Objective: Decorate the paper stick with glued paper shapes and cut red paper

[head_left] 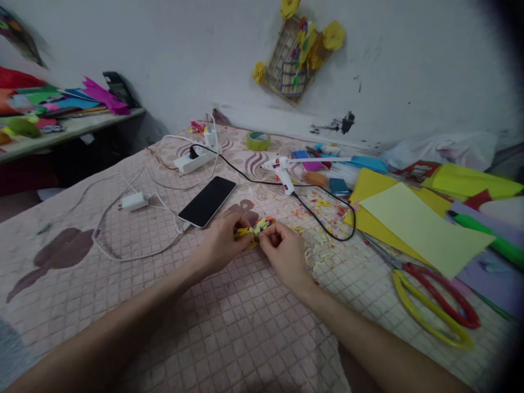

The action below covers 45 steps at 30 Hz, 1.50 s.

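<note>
Between my two hands is a small craft piece of yellow, pale green and orange strips [258, 225], perhaps a paper flower; its exact kind is partly hidden by my fingers. My left hand [224, 240] pinches its yellow left side between thumb and fingers. On the other side, my right hand [285, 252] has its thumb and forefinger pinched together at the pale green part. Small scraps of coloured paper [323, 245] lie on the cloth right of my right hand. A phone [208, 202] rests just beyond my left hand.
A white glue gun [282, 173] with a black cord stands behind the scraps. Large scissors [434, 300] with red and yellow handles lie at right, beside yellow paper sheets [426, 224]. White cables, a power strip [197, 159] and green tape [257, 141] sit at the back.
</note>
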Tool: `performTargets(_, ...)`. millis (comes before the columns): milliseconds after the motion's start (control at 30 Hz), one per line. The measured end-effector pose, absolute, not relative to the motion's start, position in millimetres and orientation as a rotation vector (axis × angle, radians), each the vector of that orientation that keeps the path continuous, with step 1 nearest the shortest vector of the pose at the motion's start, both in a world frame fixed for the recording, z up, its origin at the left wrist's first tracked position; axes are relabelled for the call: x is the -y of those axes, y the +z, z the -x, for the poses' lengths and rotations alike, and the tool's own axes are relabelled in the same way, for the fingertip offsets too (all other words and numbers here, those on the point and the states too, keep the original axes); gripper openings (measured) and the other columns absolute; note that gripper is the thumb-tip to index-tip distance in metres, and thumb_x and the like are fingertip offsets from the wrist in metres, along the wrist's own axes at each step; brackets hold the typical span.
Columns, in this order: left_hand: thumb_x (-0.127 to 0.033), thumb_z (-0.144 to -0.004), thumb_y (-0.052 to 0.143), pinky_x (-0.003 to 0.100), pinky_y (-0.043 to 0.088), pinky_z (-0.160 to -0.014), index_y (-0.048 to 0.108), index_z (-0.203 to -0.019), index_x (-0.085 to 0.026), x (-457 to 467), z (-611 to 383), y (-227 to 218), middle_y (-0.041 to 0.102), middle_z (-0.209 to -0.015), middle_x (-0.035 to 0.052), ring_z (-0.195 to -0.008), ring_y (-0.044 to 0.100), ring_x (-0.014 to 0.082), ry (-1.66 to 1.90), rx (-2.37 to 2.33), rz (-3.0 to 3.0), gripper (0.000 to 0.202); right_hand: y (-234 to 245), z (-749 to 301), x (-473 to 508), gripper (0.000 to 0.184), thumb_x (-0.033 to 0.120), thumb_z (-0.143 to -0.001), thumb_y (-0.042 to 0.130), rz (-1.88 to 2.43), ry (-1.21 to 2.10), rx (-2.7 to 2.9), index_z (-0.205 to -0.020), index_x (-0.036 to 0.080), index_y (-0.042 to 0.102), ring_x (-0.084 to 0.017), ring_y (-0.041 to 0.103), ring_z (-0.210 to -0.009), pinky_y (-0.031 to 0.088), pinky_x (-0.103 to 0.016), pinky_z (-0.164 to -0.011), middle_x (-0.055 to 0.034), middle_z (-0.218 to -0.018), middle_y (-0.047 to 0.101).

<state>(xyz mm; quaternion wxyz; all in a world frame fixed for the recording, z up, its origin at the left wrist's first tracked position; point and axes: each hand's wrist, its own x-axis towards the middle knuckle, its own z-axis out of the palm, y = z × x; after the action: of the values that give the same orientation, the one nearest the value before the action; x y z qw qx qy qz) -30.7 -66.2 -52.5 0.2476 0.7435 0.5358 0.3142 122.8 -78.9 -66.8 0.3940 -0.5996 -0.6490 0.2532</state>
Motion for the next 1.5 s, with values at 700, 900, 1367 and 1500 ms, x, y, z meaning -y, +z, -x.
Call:
performTargets(700,-0.021,-0.073,0.058,0.025,0.046,-0.057,0.055,-0.078,-0.017,64.4,31.9,-56.7,0.058,-0.076,0.0016,-0.065,0.055,0.0118,0.896,-1.416,-2.054,0.007,-66.8,-116.9,81.1,0.009,0.021,-0.071,0.054,1.538,0.537,1.662,-0.062,0.02,0.053,-0.012,0.045,-0.053,0.03,-0.026,-0.053,0.0028,-0.056,0.05)
performTargets(900,-0.019,-0.073,0.057,0.025,0.046,-0.058,0.054,-0.077,-0.017,65.5,29.9,-54.6,0.058,-0.076,0.0015,-0.065,0.055,0.0118,0.894,-1.43,-2.042,0.006,-67.6,-115.2,81.7,0.009,0.021,-0.072,0.054,1.56,0.531,1.664,-0.064,0.02,0.052,-0.012,0.046,-0.053,0.03,-0.026,-0.052,0.0028,-0.058,0.051)
performTargets(1367,-0.021,-0.074,0.058,0.027,0.049,-0.064,0.053,-0.085,-0.018,64.8,36.3,-61.1,0.061,-0.082,0.0018,-0.072,0.058,0.0133,0.903,-1.344,-2.014,0.012,-67.3,-114.0,81.2,0.009,0.02,-0.071,0.054,1.555,0.492,1.651,-0.062,0.02,0.052,-0.013,0.045,-0.053,0.03,-0.026,-0.053,0.0022,-0.059,0.054)
performTargets(1500,-0.021,-0.074,0.059,0.029,0.051,-0.068,0.052,-0.089,-0.018,66.3,36.1,-57.5,0.061,-0.087,0.0027,-0.075,0.06,0.0139,0.891,-1.312,-1.992,0.017,-66.9,-114.5,81.8,0.007,0.021,-0.072,0.055,1.546,0.524,1.644,-0.065,0.019,0.053,-0.013,0.047,-0.055,0.032,-0.026,-0.054,0.0015,-0.061,0.055)
